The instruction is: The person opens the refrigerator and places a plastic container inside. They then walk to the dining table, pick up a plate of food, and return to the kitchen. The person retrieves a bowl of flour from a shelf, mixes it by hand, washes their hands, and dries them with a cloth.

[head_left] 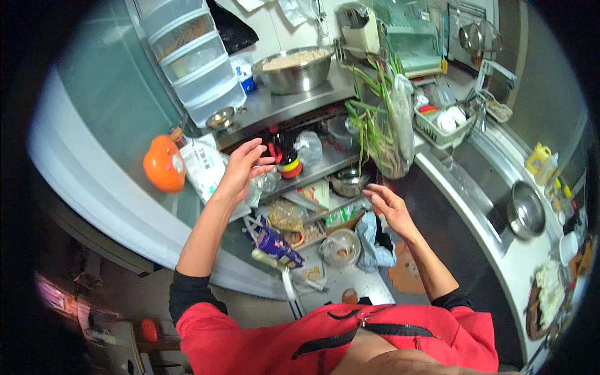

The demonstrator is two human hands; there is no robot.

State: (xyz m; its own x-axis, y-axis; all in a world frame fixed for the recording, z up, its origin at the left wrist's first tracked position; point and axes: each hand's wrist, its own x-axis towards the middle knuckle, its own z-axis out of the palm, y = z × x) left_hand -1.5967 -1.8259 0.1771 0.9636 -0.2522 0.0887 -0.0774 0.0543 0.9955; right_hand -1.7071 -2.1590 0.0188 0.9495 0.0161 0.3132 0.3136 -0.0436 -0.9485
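My left hand [244, 166] is raised with its fingers apart and nothing in it. It is nearest to a dark bottle with a yellow and red band [289, 165] on the shelf of a steel rack. My right hand [390, 206] is also empty, its fingers slightly spread. In the picture it lies just right of a small steel pot [348, 183] on a lower shelf. Above it hang green onions [372, 117] beside a plastic bag [402, 126]. On the steel top [340, 86] stands a large steel bowl of pale flour-like powder [295, 61]. Whether either hand touches anything is unclear.
Stacked clear plastic boxes [201, 61] and a small steel bowl [221, 118] stand at the left. An orange object [164, 164] hangs beside a white printed bag [201, 164]. At right, a counter [468, 187] holds a dish basket [443, 133] and a steel basin [527, 209].
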